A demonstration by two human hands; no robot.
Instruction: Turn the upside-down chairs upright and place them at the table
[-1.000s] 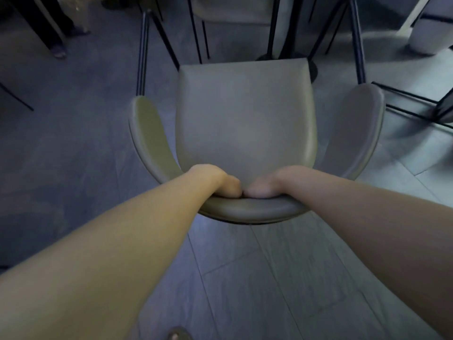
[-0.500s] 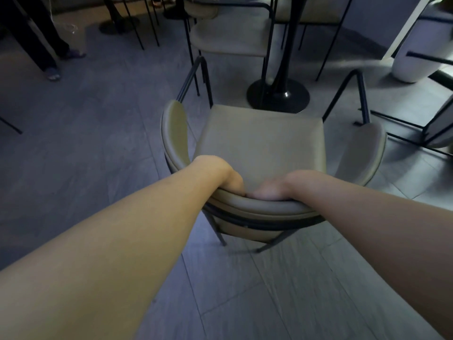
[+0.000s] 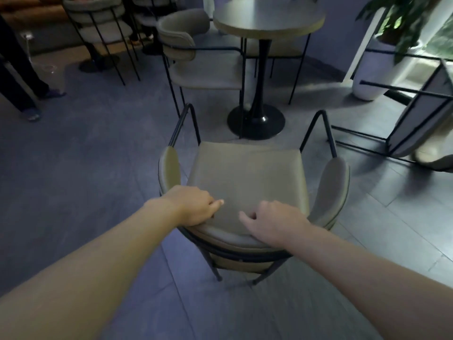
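An olive-grey armchair (image 3: 245, 177) with black metal legs stands upright on the floor right in front of me, its seat facing the round table (image 3: 267, 20). My left hand (image 3: 193, 207) lies on the left part of its curved backrest, fingers curled over the rim. My right hand (image 3: 272, 223) rests its heel on the backrest's right part, fingers loose and apart above the seat. A second chair (image 3: 420, 114) lies tipped over at the right, its black legs pointing left.
Another upright chair (image 3: 203, 69) stands at the table's left side. The table's black pedestal base (image 3: 256, 121) is just beyond my chair. A white plant pot (image 3: 375, 69) stands far right. More chairs (image 3: 98, 25) and a person's legs (image 3: 22, 82) are at the left.
The chair has come down from tilted toward me onto its legs. My hands, pressed together on the backrest's middle before, have slid apart, and the right one's fingers have loosened.
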